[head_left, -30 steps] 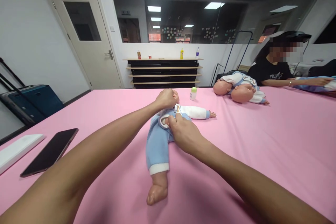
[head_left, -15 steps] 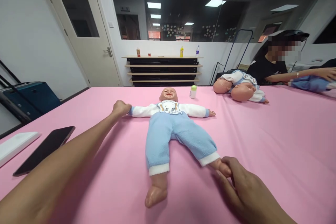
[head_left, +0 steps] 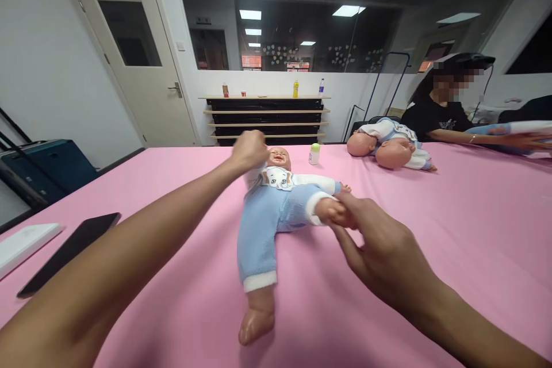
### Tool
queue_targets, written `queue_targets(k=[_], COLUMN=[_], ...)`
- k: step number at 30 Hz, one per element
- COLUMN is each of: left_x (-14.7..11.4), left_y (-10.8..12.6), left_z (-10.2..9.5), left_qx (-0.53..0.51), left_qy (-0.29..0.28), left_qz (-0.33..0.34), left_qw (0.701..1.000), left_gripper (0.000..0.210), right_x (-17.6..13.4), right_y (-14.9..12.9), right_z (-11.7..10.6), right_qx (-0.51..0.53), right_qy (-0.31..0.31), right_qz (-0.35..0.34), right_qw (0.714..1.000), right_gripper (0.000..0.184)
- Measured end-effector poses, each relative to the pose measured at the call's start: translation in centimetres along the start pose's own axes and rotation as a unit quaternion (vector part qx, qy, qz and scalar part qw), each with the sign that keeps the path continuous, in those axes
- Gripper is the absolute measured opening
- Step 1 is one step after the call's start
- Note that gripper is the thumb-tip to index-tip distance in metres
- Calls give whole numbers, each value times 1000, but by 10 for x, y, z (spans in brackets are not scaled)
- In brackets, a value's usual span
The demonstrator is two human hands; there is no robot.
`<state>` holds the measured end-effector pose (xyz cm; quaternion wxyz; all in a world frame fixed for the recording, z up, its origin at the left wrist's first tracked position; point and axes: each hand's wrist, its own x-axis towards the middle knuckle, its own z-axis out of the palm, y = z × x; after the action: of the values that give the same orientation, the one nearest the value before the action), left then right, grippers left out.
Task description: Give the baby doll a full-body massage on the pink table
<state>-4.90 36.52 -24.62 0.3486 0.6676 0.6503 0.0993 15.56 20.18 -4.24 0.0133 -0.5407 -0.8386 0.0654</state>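
A baby doll (head_left: pixel 276 201) in a white top with an elephant face and light blue trousers lies on its back, head away from me. Closed beside its head, my left hand (head_left: pixel 250 150) has the doll's raised arm in its grip; the doll's hand is hidden inside my fingers. With my right hand (head_left: pixel 375 236) I grip the doll's bare foot (head_left: pixel 332 211), holding that leg bent up off the cloth. The other leg lies straight towards me. Its free arm (head_left: pixel 319 182) stretches out to the right.
Pink cloth (head_left: pixel 466 236) covers the table. A white bottle with a green cap (head_left: pixel 314 154) stands beyond the doll. Two more dolls (head_left: pixel 394 152) lie at the back right, near a person (head_left: pixel 444 103) handling another doll. At left are a dark phone (head_left: pixel 71 253) and a white box (head_left: pixel 28 247).
My left hand has lifted the doll's arm from out at the side up towards its head. My right hand has raised the foot and bent the leg upward.
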Motion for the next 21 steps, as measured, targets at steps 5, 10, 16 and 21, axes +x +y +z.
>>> queue_targets(k=[5,10,16,21], left_x=[2,0,26,40], left_y=[106,129,66,-44], left_z=[24,46,18,-7], left_qx=[98,167,59,1], left_qy=[-211,-306,-256,-61], left_qz=[125,177,85,-114], left_qw=[965,920,961,992], left_gripper=[34,38,29,28], right_x=[56,62,33,-36], right_y=[-38,-54,-39,-8], right_z=[47,102,59,2], right_qx=[-30,-29,21,22], right_qy=[-148,-194,-125,-30], right_qz=[-118,-156,-58,45], right_qw=[981,968,990,998], right_gripper=[24,31,26,17])
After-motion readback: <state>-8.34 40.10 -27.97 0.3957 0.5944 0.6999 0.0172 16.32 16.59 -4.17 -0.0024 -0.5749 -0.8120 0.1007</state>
